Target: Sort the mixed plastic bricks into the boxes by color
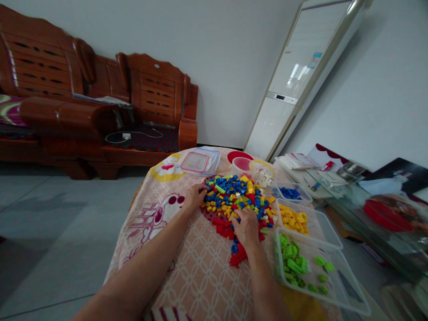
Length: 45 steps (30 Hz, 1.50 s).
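A mixed pile of toy building bricks [230, 192] in blue, yellow, red, green and white covers the middle of the table. At its left edge, my left hand [195, 197] has its fingertips bent together against the bricks; anything between them is too small to make out. My right hand [246, 226] reaches into the near side of the pile, fingers curled down by yellow bricks, and what they pinch is hidden. Red bricks [223, 228] lie just left of my right hand, with more red bricks [238, 256] and a round blue piece [234, 248] nearer me.
On the right stand clear boxes of blue bricks [290, 193], yellow bricks [294, 219] and green bricks [291, 261]. White bricks [264, 177], a round tub [241, 165] and stacked lids [199, 161] sit at the back. A glass table [354, 205] adjoins on the right.
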Available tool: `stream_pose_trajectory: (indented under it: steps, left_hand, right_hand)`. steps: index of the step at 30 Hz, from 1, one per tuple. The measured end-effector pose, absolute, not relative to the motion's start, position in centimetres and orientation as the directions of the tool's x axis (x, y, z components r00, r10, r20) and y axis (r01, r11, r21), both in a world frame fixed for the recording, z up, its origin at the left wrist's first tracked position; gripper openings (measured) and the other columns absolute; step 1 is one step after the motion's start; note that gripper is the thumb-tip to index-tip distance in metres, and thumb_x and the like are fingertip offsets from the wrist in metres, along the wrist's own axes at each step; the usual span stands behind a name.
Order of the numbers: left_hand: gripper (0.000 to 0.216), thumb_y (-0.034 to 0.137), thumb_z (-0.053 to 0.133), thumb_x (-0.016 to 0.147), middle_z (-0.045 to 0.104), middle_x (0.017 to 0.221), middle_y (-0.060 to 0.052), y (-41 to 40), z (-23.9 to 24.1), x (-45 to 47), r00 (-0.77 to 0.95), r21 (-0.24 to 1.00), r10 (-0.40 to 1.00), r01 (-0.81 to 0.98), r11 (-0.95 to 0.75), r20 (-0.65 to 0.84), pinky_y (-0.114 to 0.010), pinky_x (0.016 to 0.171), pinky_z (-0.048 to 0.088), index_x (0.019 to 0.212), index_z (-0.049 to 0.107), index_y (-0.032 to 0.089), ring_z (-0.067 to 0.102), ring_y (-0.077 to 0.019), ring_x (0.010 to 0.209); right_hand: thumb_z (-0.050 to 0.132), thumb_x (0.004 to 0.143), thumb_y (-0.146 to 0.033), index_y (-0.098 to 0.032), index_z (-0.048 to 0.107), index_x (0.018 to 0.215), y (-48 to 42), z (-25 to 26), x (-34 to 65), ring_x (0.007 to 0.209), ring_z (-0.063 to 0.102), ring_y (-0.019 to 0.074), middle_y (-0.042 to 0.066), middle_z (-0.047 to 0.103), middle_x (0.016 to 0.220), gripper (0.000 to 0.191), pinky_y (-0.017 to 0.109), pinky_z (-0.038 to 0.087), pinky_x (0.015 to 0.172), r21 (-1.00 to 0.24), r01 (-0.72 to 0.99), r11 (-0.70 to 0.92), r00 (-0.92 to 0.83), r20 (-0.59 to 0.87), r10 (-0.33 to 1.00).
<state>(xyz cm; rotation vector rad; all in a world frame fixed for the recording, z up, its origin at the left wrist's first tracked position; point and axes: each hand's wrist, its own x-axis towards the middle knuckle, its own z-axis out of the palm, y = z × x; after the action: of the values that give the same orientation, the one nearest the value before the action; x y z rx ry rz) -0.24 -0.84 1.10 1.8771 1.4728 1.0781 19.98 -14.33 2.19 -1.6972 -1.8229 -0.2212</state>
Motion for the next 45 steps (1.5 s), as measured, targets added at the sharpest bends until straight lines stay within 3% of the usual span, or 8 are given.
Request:
stream_pose_trajectory:
  steps: [6, 15, 20, 28, 33, 36, 40, 45]
  left_hand:
    - [0.027, 0.023, 0.051, 0.078, 0.072, 0.092, -0.006, -0.9, 1.0, -0.2, 0.085, 0.792, 0.958, 0.545, -0.273, 0.272, -0.032, 0.083, 0.049, 0.093, 0.074, 0.017, 0.064, -0.0192, 0.084]
    - [0.027, 0.022, 0.051, 0.077, 0.071, 0.096, -0.006, -1.0, 1.3, -0.2, 0.084, 0.797, 0.961, 0.543, -0.265, 0.263, -0.03, 0.083, 0.049, 0.093, 0.073, 0.017, 0.063, -0.0184, 0.083]
    - [0.027, 0.022, 0.05, 0.077, 0.071, 0.097, -0.006, -1.1, 1.4, -0.2, 0.086, 0.793, 0.958, 0.544, -0.275, 0.273, -0.031, 0.084, 0.049, 0.092, 0.073, 0.017, 0.063, -0.0189, 0.085]
    - [0.028, 0.023, 0.051, 0.076, 0.072, 0.094, -0.005, -1.1, 1.4, -0.3, 0.09, 0.802, 0.96, 0.532, -0.273, 0.267, -0.031, 0.083, 0.05, 0.091, 0.073, 0.018, 0.063, -0.0187, 0.083]
    - [0.028, 0.023, 0.05, 0.076, 0.072, 0.096, -0.006, -1.1, 1.4, -0.3, 0.08, 0.796, 0.958, 0.54, -0.273, 0.274, -0.031, 0.084, 0.05, 0.092, 0.073, 0.017, 0.063, -0.019, 0.085]
    - [0.028, 0.022, 0.05, 0.077, 0.071, 0.096, -0.006, -1.0, 1.3, -0.3, 0.102, 0.789, 0.955, 0.543, -0.288, 0.279, -0.031, 0.084, 0.05, 0.092, 0.073, 0.017, 0.063, -0.0193, 0.086]
    - [0.028, 0.022, 0.05, 0.077, 0.072, 0.095, -0.006, -0.9, 1.3, -0.3, 0.103, 0.786, 0.957, 0.55, -0.282, 0.271, -0.031, 0.083, 0.05, 0.093, 0.073, 0.018, 0.064, -0.0193, 0.085]
    - [0.028, 0.022, 0.05, 0.077, 0.071, 0.095, -0.007, -1.1, 1.5, -0.3, 0.098, 0.785, 0.956, 0.551, -0.284, 0.276, -0.031, 0.081, 0.05, 0.092, 0.073, 0.017, 0.064, -0.0196, 0.084]
  right_hand:
    - [0.061, 0.08, -0.019, -0.019, 0.07, 0.083, -14.4, 2.0, 19.9, 0.082, 0.059, 0.019, 0.005, 0.067, 0.079, 0.01, 0.031, 0.041, 0.08, -0.266, 0.953, 0.145, 0.013, 0.514, 0.858]
    - [0.055, 0.084, -0.025, -0.017, 0.072, 0.084, -14.7, 3.1, 20.6, 0.081, 0.063, 0.0201, 0.009, 0.071, 0.083, 0.019, 0.034, 0.046, 0.081, -0.504, 0.842, 0.195, 0.244, 0.676, 0.695]
    - [0.057, 0.081, -0.033, -0.018, 0.073, 0.085, -14.8, 3.2, 21.4, 0.077, 0.066, 0.019, 0.007, 0.073, 0.083, 0.022, 0.031, 0.05, 0.075, -0.708, 0.675, 0.209, 0.402, 0.59, 0.7]
    - [0.055, 0.08, -0.032, -0.018, 0.073, 0.09, -14.8, 2.9, 21.6, 0.083, 0.066, 0.0196, 0.009, 0.073, 0.091, 0.025, 0.032, 0.052, 0.077, -0.774, 0.585, 0.241, 0.424, 0.546, 0.723]
    - [0.051, 0.084, -0.029, -0.016, 0.072, 0.089, -14.7, 3.0, 22.1, 0.087, 0.067, 0.02, 0.01, 0.072, 0.094, 0.025, 0.035, 0.053, 0.082, -0.725, 0.639, 0.256, 0.451, 0.623, 0.639]
    - [0.05, 0.085, -0.026, -0.015, 0.072, 0.088, -14.7, 3.5, 23.4, 0.097, 0.065, 0.0228, 0.013, 0.07, 0.101, 0.025, 0.041, 0.049, 0.091, -0.617, 0.767, 0.176, 0.506, 0.75, 0.427]
    - [0.047, 0.085, -0.025, -0.014, 0.066, 0.111, -14.9, 3.8, 25.8, 0.12, 0.053, 0.0298, 0.019, 0.058, 0.126, 0.034, 0.049, 0.042, 0.099, -0.586, 0.808, -0.057, 0.587, 0.793, 0.164]
    - [0.047, 0.084, -0.024, -0.013, 0.064, 0.113, -14.9, 3.3, 26.2, 0.127, 0.045, 0.0329, 0.02, 0.051, 0.134, 0.036, 0.054, 0.036, 0.102, -0.51, 0.854, -0.102, 0.515, 0.804, 0.298]
